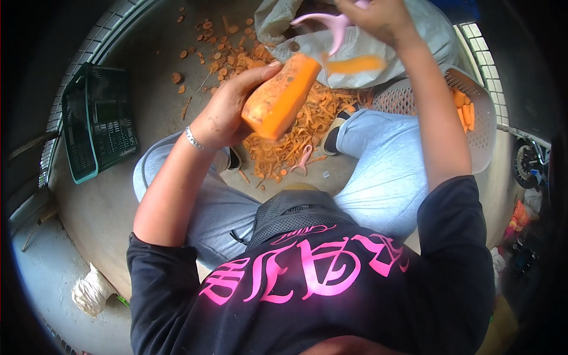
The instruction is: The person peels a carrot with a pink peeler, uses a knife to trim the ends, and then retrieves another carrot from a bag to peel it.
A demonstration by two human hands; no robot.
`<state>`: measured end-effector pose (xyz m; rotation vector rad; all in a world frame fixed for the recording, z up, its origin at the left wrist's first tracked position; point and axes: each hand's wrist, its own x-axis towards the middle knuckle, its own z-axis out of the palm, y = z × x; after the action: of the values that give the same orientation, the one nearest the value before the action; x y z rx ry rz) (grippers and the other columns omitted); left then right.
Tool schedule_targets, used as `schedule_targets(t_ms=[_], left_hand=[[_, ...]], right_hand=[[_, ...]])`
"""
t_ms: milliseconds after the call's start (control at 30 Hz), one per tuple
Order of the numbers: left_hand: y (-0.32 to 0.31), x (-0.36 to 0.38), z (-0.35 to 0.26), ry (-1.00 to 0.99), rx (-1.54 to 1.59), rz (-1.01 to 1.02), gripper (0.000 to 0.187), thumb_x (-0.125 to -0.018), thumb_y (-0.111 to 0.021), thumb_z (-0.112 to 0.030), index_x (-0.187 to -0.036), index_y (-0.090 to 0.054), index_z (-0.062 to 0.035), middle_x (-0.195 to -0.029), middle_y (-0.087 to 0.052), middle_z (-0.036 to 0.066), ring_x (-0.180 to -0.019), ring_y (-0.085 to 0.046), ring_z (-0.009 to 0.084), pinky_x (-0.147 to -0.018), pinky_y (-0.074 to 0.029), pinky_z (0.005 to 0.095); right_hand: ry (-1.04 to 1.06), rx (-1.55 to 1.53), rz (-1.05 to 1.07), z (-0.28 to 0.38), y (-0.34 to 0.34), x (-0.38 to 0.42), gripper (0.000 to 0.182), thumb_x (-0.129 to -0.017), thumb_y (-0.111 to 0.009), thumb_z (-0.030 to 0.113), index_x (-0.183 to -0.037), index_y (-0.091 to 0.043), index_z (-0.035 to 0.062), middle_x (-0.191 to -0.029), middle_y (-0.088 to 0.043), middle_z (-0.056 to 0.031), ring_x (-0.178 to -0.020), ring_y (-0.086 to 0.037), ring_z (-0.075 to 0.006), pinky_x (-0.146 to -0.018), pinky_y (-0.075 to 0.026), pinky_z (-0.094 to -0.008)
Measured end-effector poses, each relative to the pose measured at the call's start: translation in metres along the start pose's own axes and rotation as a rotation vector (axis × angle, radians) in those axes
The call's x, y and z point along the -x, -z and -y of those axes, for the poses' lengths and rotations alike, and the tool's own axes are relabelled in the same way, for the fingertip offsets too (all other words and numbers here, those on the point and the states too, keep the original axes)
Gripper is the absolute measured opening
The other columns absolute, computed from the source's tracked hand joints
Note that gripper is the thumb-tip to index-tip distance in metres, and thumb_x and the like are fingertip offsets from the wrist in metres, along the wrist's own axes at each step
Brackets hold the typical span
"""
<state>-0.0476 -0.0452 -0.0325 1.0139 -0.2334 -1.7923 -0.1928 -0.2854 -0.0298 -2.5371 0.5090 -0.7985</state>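
My left hand (pixel 234 97) is closed around a thick carrot (pixel 283 94). Its near side is smooth and bright orange, while dirt-marked skin remains along the upper side. Up and to the right, my right hand (pixel 381 21) grips a pink Y-shaped peeler (pixel 334 25), held apart from the carrot. A blurred orange strip of peel (pixel 356 64) is in the air below the peeler. Beneath the carrot, a heap of peelings (pixel 313 121) covers the floor between my feet. A second pink peeler (pixel 303 160) lies at the heap's near edge.
A white woven sack (pixel 408 59) lies ahead, beside a grey perforated basket (pixel 482 136) holding several peeled carrots (pixel 464 109). At left stands a dark green crate (pixel 97 121). Carrot slices (pixel 219 56) are scattered over the floor beyond my left hand.
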Motion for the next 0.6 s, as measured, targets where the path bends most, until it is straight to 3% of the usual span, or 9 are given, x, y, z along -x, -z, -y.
schedule_targets(t_ms=[33,133,233,300,367,400,533,600], left_hand=[[-0.001,0.003,-0.001,0.026,0.012,-0.003,0.052,-0.101,-0.030,-0.040,-0.120,-0.051,0.0031,-0.080,-0.062,0.015,-0.059,-0.061,0.0213,-0.047,-0.049,0.0293],[-0.004,0.005,-0.009,0.005,-0.028,0.046,0.052,-0.101,-0.029,-0.040,-0.123,-0.049,0.0021,-0.080,-0.062,0.017,-0.057,-0.060,0.0216,-0.047,-0.049,0.0272],[0.011,-0.003,-0.007,-0.045,0.012,0.205,0.051,-0.100,-0.033,-0.041,-0.124,-0.050,0.0005,-0.090,-0.065,0.018,-0.068,-0.065,0.0211,-0.058,-0.053,0.0296],[0.024,-0.010,0.001,-0.096,0.139,0.342,0.049,-0.099,-0.039,-0.042,-0.119,-0.054,-0.0003,-0.095,-0.067,0.016,-0.080,-0.068,0.0212,-0.068,-0.056,0.0319],[-0.003,-0.005,-0.004,-0.028,0.056,-0.002,0.052,-0.098,-0.039,-0.045,-0.116,-0.056,-0.0001,-0.094,-0.067,0.014,-0.079,-0.067,0.0200,-0.070,-0.056,0.0320],[-0.013,-0.004,-0.005,0.005,0.013,-0.172,0.053,-0.097,-0.039,-0.047,-0.114,-0.057,0.0000,-0.093,-0.067,0.014,-0.079,-0.067,0.0194,-0.071,-0.055,0.0321],[0.003,-0.007,-0.001,0.061,0.040,0.068,0.049,-0.098,-0.041,-0.044,-0.113,-0.058,-0.0010,-0.097,-0.067,0.010,-0.083,-0.067,0.0180,-0.075,-0.055,0.0305],[0.009,-0.010,0.005,0.050,0.019,0.061,0.048,-0.099,-0.039,-0.042,-0.117,-0.055,-0.0011,-0.098,-0.066,0.009,-0.082,-0.067,0.0182,-0.075,-0.055,0.0300]], right_hand=[[-0.073,0.085,-0.013,-0.016,0.004,0.001,0.021,-0.075,-0.060,0.012,-0.065,-0.050,-0.0036,-0.055,-0.049,-0.0151,-0.049,-0.044,-0.0167,-0.048,-0.038,-0.0331],[-0.164,-0.179,-0.072,-0.019,0.016,-0.007,0.023,-0.075,-0.061,0.014,-0.065,-0.049,-0.0027,-0.055,-0.047,-0.0130,-0.050,-0.041,-0.0145,-0.049,-0.036,-0.0323],[-0.130,-0.321,0.024,0.039,0.022,-0.004,0.024,-0.074,-0.062,0.015,-0.064,-0.047,-0.0010,-0.055,-0.045,-0.0109,-0.051,-0.042,-0.0158,-0.049,-0.036,-0.0312],[0.093,-0.157,0.079,0.064,0.019,0.002,0.024,-0.073,-0.063,0.014,-0.062,-0.046,0.0006,-0.056,-0.045,-0.0108,-0.050,-0.043,-0.0181,-0.048,-0.035,-0.0310],[0.183,-0.228,0.076,0.080,0.014,0.008,0.023,-0.072,-0.064,0.011,-0.061,-0.046,0.0013,-0.056,-0.044,-0.0111,-0.049,-0.044,-0.0213,-0.047,-0.035,-0.0316],[0.124,-0.291,0.072,0.089,0.011,0.011,0.021,-0.070,-0.064,0.010,-0.061,-0.047,0.0017,-0.057,-0.047,-0.0129,-0.049,-0.046,-0.0258,-0.047,-0.037,-0.0342],[0.310,-0.169,0.036,0.090,0.007,0.010,0.017,-0.068,-0.065,0.010,-0.063,-0.050,0.0027,-0.060,-0.050,-0.0145,-0.053,-0.051,-0.0335,-0.049,-0.042,-0.0385],[0.365,-0.155,0.008,0.088,0.002,0.010,0.017,-0.068,-0.065,0.010,-0.063,-0.050,0.0027,-0.060,-0.050,-0.0142,-0.053,-0.051,-0.0334,-0.049,-0.042,-0.0388]])
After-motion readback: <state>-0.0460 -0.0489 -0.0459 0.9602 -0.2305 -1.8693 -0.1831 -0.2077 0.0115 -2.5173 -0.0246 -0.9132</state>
